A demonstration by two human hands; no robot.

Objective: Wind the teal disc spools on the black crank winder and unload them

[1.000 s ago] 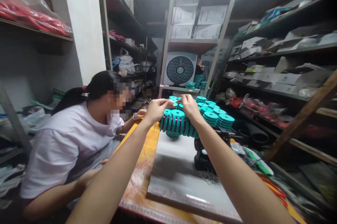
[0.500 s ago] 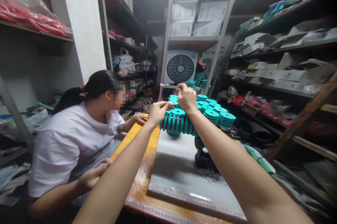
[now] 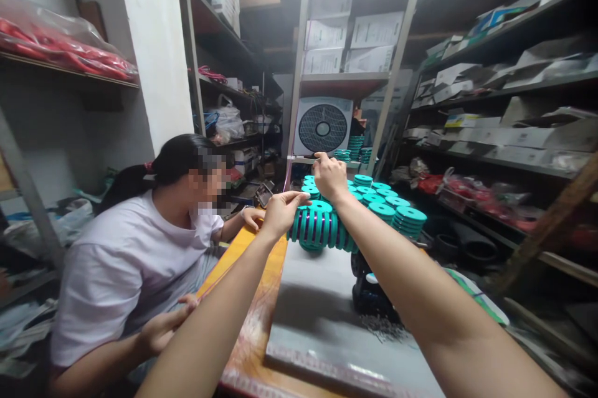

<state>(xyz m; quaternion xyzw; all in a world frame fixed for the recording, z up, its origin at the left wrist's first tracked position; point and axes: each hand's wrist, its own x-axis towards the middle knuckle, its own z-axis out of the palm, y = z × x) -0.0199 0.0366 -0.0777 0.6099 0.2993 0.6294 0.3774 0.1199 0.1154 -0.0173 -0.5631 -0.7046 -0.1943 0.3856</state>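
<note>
My left hand [image 3: 281, 216] has thumb and index finger pinched together beside a row of green spools [image 3: 318, 231]. Whatever lies in that pinch is too small to make out. My right hand [image 3: 331, 175] is raised a little farther off and higher, above the spools, with its fingers curled in and their tips partly hidden. Those spools stand on edge, side by side, with dark purple showing between them. Behind them, flat stacks of green spools [image 3: 382, 210] are partly covered by my right forearm.
A black device [image 3: 367, 295] stands on the grey board [image 3: 303, 317], near scattered small grey pieces [image 3: 385, 327]. At left a person in a white shirt [image 3: 109, 273] rests a hand on the yellow tabletop [image 3: 238, 242]. A box fan [image 3: 322, 128] and loaded shelves stand behind.
The view has shifted slightly, so the spools and board appear a little lower. Both hands keep nearly the same pose and place over the spools.
</note>
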